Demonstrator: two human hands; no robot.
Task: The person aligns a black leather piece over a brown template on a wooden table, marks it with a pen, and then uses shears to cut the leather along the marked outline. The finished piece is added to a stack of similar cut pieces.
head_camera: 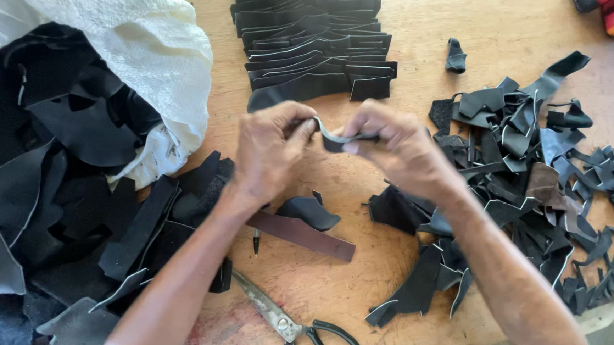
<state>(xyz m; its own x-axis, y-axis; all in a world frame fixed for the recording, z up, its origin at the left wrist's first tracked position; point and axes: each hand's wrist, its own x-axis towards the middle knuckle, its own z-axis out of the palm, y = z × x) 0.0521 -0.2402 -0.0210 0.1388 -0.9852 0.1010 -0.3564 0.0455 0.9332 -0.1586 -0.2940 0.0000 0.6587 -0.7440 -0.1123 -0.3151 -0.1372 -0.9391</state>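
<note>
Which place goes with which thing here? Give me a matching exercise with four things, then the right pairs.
Things:
1. scissors
2. brown strip
3. white woven sack
4. small black strip

Places:
A. held between the left hand and the right hand
B. at the near edge of the wooden table, below the forearms
C. far left, spilling black offcuts
D. flat on the table beneath the hands

Pairs: 1-B, 2-D, 3-C, 4-A
</note>
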